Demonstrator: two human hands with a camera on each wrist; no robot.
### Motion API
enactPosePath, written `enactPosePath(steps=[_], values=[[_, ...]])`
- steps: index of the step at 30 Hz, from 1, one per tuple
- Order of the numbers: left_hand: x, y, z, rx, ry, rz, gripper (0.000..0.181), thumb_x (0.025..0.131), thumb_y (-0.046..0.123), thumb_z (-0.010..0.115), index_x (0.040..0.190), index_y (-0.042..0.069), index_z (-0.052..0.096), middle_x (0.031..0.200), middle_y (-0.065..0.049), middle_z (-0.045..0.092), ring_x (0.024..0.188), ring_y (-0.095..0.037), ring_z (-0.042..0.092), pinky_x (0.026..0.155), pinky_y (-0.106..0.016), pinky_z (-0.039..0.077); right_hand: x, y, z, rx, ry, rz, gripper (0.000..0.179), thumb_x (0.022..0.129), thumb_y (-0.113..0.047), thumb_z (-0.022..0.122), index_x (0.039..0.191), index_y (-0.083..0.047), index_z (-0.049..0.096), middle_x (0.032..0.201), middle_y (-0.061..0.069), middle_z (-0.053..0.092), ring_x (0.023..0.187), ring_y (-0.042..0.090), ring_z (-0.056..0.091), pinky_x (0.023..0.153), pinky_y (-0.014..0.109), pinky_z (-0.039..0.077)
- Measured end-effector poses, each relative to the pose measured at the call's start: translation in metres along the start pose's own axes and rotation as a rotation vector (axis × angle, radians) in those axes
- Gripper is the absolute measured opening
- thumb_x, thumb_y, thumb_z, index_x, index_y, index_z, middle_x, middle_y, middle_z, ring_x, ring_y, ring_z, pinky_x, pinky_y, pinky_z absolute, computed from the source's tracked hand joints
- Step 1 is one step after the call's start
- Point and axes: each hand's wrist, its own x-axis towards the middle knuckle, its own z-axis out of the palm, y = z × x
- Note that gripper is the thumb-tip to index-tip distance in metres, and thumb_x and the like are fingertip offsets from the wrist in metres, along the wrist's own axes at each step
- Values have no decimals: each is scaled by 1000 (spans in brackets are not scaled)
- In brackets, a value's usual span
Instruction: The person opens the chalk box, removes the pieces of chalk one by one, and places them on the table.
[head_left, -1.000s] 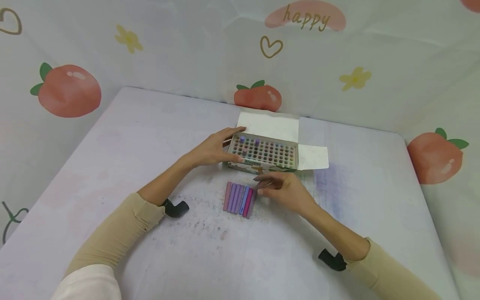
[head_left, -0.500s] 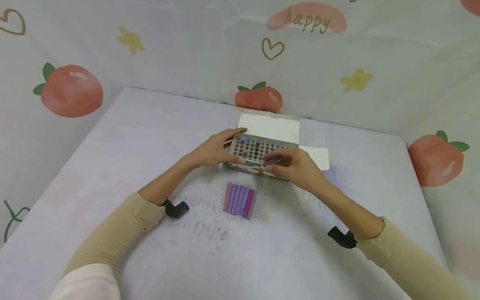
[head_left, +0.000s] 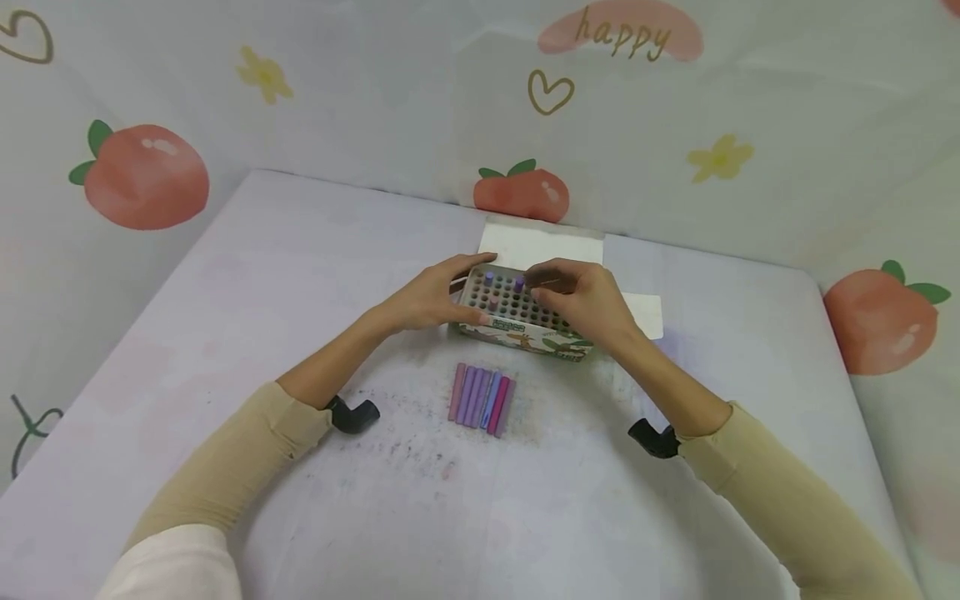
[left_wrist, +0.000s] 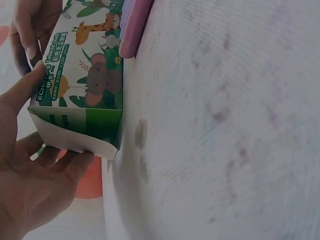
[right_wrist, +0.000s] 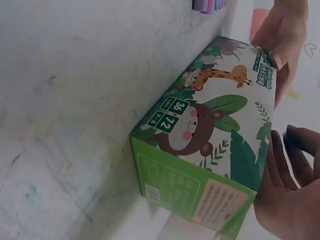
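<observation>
A printed chalk box (head_left: pixel 517 333) stands on the table with its top lid and side flap folded back. Its top shows rows of round holes, mostly with chalk ends sunk in them. A few sticks stand higher, among them a purple chalk (head_left: pixel 519 285). My left hand (head_left: pixel 431 298) grips the box's left end, thumb at the front edge and fingers behind. My right hand (head_left: pixel 588 296) is over the box, its fingertips close by the purple chalk; contact cannot be made out. In the right wrist view the right hand (right_wrist: pixel 290 185) has loosely bent fingers and nothing visible between them.
In front of the box several pink, purple, blue and magenta chalk sticks (head_left: pixel 480 400) lie side by side. Chalk dust marks the white tabletop (head_left: pixel 405 517). A fruit-patterned curtain (head_left: pixel 375 100) hangs behind the table.
My right hand has moved from beside the row of loose chalks up to the box, then farther back over its holes. My left hand keeps its grip on the box.
</observation>
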Motion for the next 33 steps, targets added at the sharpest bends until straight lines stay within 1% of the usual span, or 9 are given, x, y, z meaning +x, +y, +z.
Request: enactPosePath(steps=[5,10,15,20,24,26,30,32,33], values=[[1,1,0,-9,0,4,88,85,28,81,157,21,31,160,-5,28,148,-26,25,118,-37,30,9,2,4,-19,48,-21,20,94,-10,68,114,-10,73,106,6,74,97,18,70,85,36,56],[1,1,0,-10,3,4,87,85,27,81,157,21,31,160,-5,28,147,-25,26,118,-35,30,12,5,8,-56,82,-16,20,94,-9,68,112,-11,75,105,5,74,97,19,70,87,37,56],[2,0,0,-9,3,4,88,85,28,81,157,21,31,160,-5,29,147,-25,26,118,-35,30,15,8,11,-48,72,22,25,95,-9,67,119,-10,73,110,8,73,101,22,70,87,38,56],[2,-1,0,-7,3,6,88,85,29,81,157,22,31,160,-6,29,147,-25,26,118,-35,30,16,8,13,-51,62,69,26,95,-11,68,120,-11,73,111,8,74,101,22,70,84,38,56],[2,-3,0,-1,7,8,88,85,29,80,157,22,31,160,-7,29,147,-25,26,117,-34,30,17,9,14,-81,48,107,26,94,-15,70,119,-12,74,109,7,74,99,22,70,77,36,55],[2,-3,0,5,7,4,88,85,28,80,157,22,31,160,-7,29,147,-25,27,117,-34,30,18,11,16,-93,39,115,27,93,-17,71,120,-12,74,110,7,74,99,22,69,75,34,53],[1,-3,0,11,7,-1,88,85,28,81,157,21,31,160,-6,29,147,-24,27,117,-35,31,18,13,19,-100,30,109,29,92,-21,73,120,-12,74,110,6,74,93,19,68,72,32,51],[0,-2,0,10,7,-1,89,85,28,81,157,22,31,159,-6,30,147,-24,27,117,-35,31,17,13,21,-97,40,98,29,92,-22,74,119,-12,75,107,6,75,81,18,67,66,31,49],[0,-2,0,11,7,2,89,85,29,81,157,22,31,159,-6,30,147,-24,27,117,-35,31,17,13,21,-97,47,93,29,91,-23,75,118,-11,75,103,6,75,73,18,64,62,31,47]])
